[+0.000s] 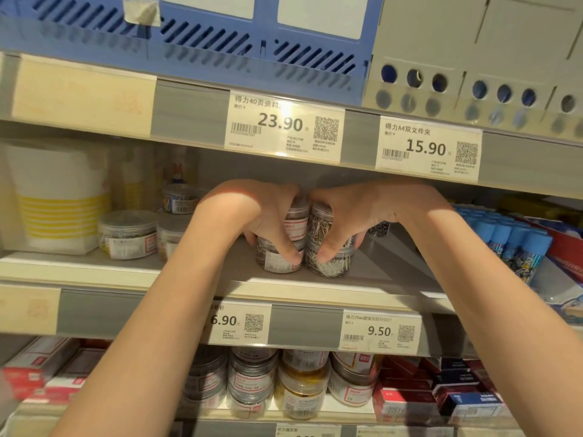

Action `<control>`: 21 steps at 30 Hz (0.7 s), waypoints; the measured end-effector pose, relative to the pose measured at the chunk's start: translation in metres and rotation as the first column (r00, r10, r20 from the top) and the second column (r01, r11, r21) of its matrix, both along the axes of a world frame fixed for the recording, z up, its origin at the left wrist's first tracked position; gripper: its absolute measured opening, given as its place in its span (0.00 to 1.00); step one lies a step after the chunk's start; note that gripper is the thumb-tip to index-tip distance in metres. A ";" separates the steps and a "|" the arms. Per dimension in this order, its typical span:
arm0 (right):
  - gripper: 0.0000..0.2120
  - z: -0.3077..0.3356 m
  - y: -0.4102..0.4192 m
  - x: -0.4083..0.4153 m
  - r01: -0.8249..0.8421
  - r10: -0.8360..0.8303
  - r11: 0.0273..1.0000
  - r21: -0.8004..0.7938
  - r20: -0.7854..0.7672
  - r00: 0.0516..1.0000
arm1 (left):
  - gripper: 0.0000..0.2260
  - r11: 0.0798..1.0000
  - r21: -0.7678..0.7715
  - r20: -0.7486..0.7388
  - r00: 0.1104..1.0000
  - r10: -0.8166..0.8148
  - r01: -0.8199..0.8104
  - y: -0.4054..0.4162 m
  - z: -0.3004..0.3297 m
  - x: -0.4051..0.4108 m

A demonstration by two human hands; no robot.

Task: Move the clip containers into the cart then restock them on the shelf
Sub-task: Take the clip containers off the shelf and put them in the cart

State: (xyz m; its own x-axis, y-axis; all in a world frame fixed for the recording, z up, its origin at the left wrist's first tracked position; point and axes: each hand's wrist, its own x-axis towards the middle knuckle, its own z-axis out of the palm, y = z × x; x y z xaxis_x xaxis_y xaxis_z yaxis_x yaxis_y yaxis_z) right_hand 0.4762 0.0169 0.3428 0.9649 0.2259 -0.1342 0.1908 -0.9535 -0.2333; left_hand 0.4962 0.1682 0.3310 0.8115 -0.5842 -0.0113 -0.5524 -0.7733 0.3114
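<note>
Two hands reach onto the middle shelf (189, 272), each wrapped around its own stack of two clear clip containers. The left hand (268, 216) has its fingers curled over the top of the left stack (284, 244), thumb pressed low against the lower jar's white label, so it is clamped on that stack. The right hand (350, 216) grips the right stack (328, 247) the same way, its thumb on the lower jar, where silver paper clips show through the plastic. The two stacks stand upright, touching side by side, their bottoms resting on the grey shelf surface near its front edge. The hands nearly meet at the knuckles above the jars. To the left on the same shelf sit more clip jars (127, 233), low and wide, with another one (179, 198) further back, and beyond them a white tub with yellow stripes (53, 200). To the right, blue-capped glue sticks (511, 244) stand packed in a tray. Price tags (284, 127) hang on the shelf rail above, reading 23.90 and 15.90; those below the hands read 6.90 and 9.50. On the lower shelf stand further stacked jars (299, 386) of clips, beside red boxes (426, 392). A blue slotted crate (252, 42) sits on the top shelf.
</note>
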 end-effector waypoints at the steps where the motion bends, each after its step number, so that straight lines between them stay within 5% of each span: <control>1: 0.24 0.001 0.000 -0.002 -0.006 0.006 1.000 0.020 -0.018 1.000 | 0.37 1.000 -0.007 0.007 1.000 -0.001 0.001 0.000 -0.001 -0.001; 5: 0.25 0.002 -0.002 -0.012 -0.020 0.024 0.993 0.120 -0.033 0.999 | 0.36 1.000 -0.010 0.096 0.995 -0.004 0.005 0.001 -0.003 -0.005; 10: 0.24 -0.007 -0.008 -0.029 0.064 -0.067 0.998 0.021 0.213 0.975 | 0.35 0.996 -0.086 0.182 0.983 0.014 0.001 0.009 -0.012 -0.008; 16: 0.26 -0.028 -0.005 -0.052 0.161 -0.212 0.976 0.147 0.455 0.865 | 0.32 0.939 -0.337 0.310 0.950 0.035 0.076 0.018 -0.033 -0.022; 21: 0.24 -0.056 0.000 -0.070 0.144 -0.300 0.948 0.284 0.647 0.701 | 0.28 0.783 -0.603 0.402 0.906 0.131 0.154 0.018 -0.054 -0.035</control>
